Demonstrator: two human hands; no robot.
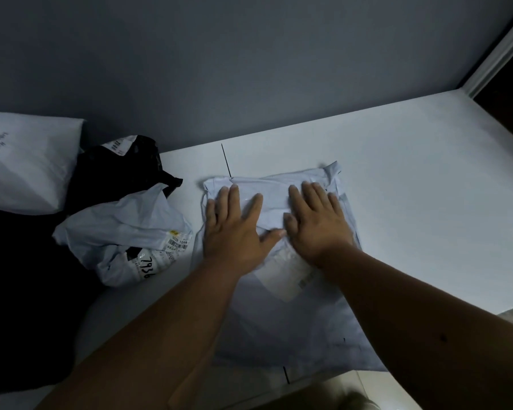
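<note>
- Left hand point(234, 229) lies flat, fingers spread wide, pressing on the white mailer bag point(282, 309).
- Right hand point(317, 223) is flat & spread too, right beside it; thumbs nearly touch.
- Bag lies flat on the white table point(427, 187), mid-front.
- Bag's label point(285, 273) is partly under the wrists, too blurry to read.
- Dim light; crumpled bags point(122, 229) sit to the left.

Pale grey-white mailer bag point(282, 291) w/ white label on white table point(412, 179), crumpled white bag point(122, 229) w/ yellow-tagged barcode label, black bag point(116, 170), grey wall point(249, 69).
</note>
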